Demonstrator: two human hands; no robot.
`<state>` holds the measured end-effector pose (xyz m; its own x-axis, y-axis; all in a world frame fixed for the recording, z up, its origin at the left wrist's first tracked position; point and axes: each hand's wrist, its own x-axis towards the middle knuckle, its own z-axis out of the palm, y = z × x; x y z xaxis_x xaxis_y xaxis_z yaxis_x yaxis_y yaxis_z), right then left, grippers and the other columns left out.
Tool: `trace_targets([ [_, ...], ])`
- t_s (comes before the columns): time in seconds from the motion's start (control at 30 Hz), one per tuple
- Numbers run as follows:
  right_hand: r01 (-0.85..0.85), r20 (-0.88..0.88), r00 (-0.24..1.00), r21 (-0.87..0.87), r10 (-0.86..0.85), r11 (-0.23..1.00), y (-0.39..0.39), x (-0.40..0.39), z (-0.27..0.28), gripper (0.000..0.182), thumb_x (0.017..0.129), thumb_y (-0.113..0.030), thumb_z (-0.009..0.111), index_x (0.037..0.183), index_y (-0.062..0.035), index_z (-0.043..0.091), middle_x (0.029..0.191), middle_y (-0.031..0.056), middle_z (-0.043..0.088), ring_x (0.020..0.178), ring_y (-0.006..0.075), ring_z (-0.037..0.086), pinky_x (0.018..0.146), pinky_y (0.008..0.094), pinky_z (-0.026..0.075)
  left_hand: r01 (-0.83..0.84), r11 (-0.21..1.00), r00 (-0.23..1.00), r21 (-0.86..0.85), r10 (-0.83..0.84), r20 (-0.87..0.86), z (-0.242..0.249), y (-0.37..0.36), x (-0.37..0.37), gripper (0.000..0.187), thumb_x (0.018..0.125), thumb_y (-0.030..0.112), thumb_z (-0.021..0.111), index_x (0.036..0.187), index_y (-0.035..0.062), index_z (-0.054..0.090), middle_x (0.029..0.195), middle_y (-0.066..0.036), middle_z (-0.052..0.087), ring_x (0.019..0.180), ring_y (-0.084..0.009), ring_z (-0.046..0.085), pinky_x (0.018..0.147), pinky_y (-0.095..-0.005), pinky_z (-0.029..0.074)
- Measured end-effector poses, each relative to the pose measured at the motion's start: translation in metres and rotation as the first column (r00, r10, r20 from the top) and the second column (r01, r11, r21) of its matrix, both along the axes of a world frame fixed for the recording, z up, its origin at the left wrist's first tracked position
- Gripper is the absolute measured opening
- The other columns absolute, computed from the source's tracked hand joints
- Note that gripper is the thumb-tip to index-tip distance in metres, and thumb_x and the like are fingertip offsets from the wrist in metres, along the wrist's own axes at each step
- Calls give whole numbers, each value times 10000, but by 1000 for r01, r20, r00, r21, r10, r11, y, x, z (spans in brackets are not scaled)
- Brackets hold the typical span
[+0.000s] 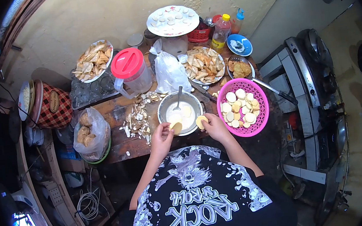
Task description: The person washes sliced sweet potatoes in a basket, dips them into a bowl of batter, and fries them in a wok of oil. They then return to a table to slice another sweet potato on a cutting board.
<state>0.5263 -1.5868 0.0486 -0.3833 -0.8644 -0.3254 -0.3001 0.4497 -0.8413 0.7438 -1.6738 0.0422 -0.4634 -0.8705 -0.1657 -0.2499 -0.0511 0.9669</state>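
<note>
My left hand (161,137) pinches a round, pale-yellow vegetable slice (176,128) at the near left rim of a metal pot (162,108). Between the fingers of my right hand (215,129) is a similar pale slice (200,121), at the pot's right side. Thin white batter (173,115) lies in the pot, with another slice showing in it. A metal spoon (179,97) leans inside, handle up. Right of my right hand stands a pink openwork basket (264,112) full of such slices (242,107).
Peelings (136,121) lie left of the pot. Behind it stand a red-lidded pitcher (131,70), a white plastic bag (169,72) and a plate of folded pastries (203,64). A knife (203,91) lies behind the pot. A black-handled skimmer (274,88) extends past the table's right edge.
</note>
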Motion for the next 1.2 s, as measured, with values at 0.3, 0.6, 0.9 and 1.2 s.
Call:
trace_targets([
  [0.3, -115, -37, 993, -195, 110, 974, -45, 13, 22, 288, 845, -175, 631, 1065, 9, 613, 915, 117, 665, 793, 180, 626, 723, 299, 485, -183, 979, 982, -85, 178, -66, 14, -7, 18, 201, 844, 20, 609, 1037, -20, 569, 922, -67, 595, 797, -112, 591, 652, -226, 503],
  [0.6, -63, 130, 985, -332, 112, 941, -49, 27, 42, 265, 858, -144, 655, 1062, 20, 614, 901, 55, 663, 778, 88, 599, 679, 226, 464, -232, 847, 972, -477, 224, -74, 51, -4, 9, 210, 780, -20, 621, 989, -9, 615, 972, -110, 587, 807, -175, 613, 679, -272, 511],
  [0.9, -126, -144, 986, -321, 83, 939, -34, 29, 34, 266, 812, -140, 662, 1047, -16, 644, 779, 76, 642, 666, 133, 567, 643, 267, 461, -229, 864, 974, -449, 205, -101, 55, -5, -9, 272, 811, -22, 603, 1080, -1, 568, 949, -99, 573, 804, -163, 599, 655, -255, 503],
  [1.2, -276, -648, 748, -107, 144, 955, -14, 20, 19, 403, 826, -254, 625, 1188, -87, 567, 1134, 135, 519, 1098, 311, 436, 925, 438, 347, -129, 903, 988, -409, 155, 30, 35, -17, -15, 254, 839, 9, 585, 1092, 3, 566, 969, -111, 577, 756, -159, 604, 607, -251, 520],
])
